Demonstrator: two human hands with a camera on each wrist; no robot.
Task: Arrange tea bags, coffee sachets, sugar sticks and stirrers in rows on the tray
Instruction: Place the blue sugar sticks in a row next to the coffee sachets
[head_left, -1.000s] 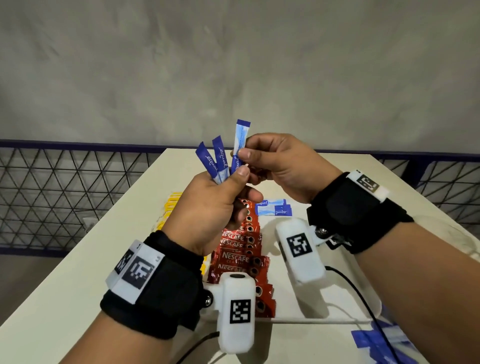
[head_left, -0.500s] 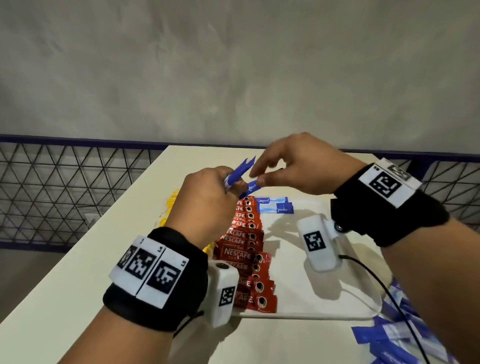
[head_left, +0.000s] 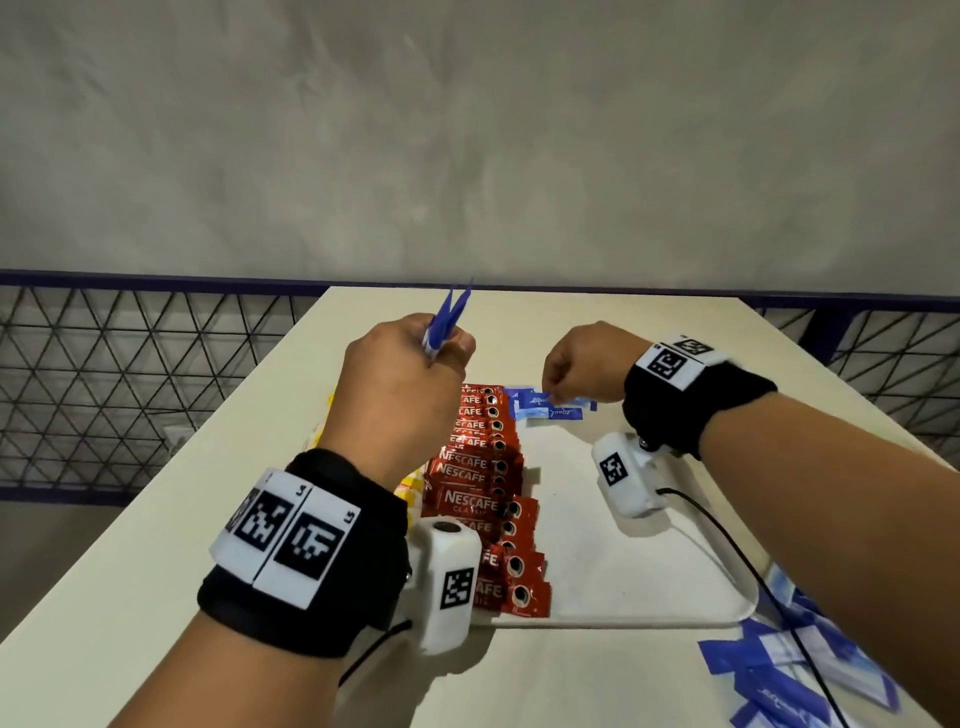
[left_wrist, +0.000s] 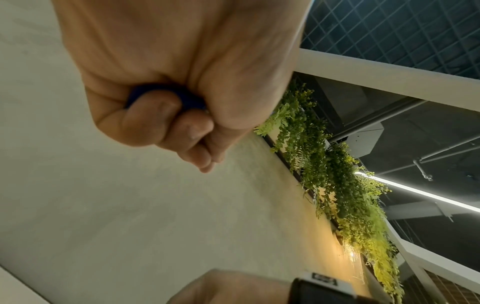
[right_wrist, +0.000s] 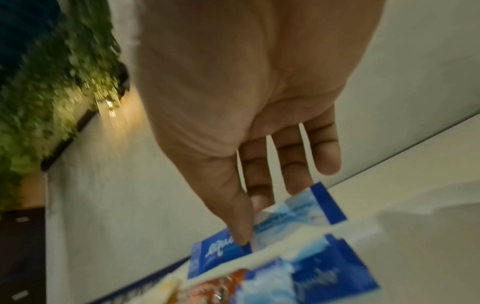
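With the Nescafé sachets (head_left: 480, 483) already rowed on the tray (head_left: 649, 587), the right hand (head_left: 582, 364) pinches a third sugar stick (head_left: 540, 400) down while the left hand (head_left: 405, 379) grips spares (head_left: 447, 322); stirrers unseen.

The left hand (head_left: 410, 379) hides the lower part of the blue sugar sticks (head_left: 445, 322) it grips, so their count cannot be told. The left forearm covers most of the yellow sachets (head_left: 408, 488) along the tray's left side; their type is not readable. The left wrist camera (head_left: 449, 582) hides part of the nearest coffee sachets (head_left: 480, 499). The loose blue sachets (head_left: 779, 675) on the table are blurred and cut off by the frame's lower right edge. In the right wrist view, the foreground sachets are blurred.
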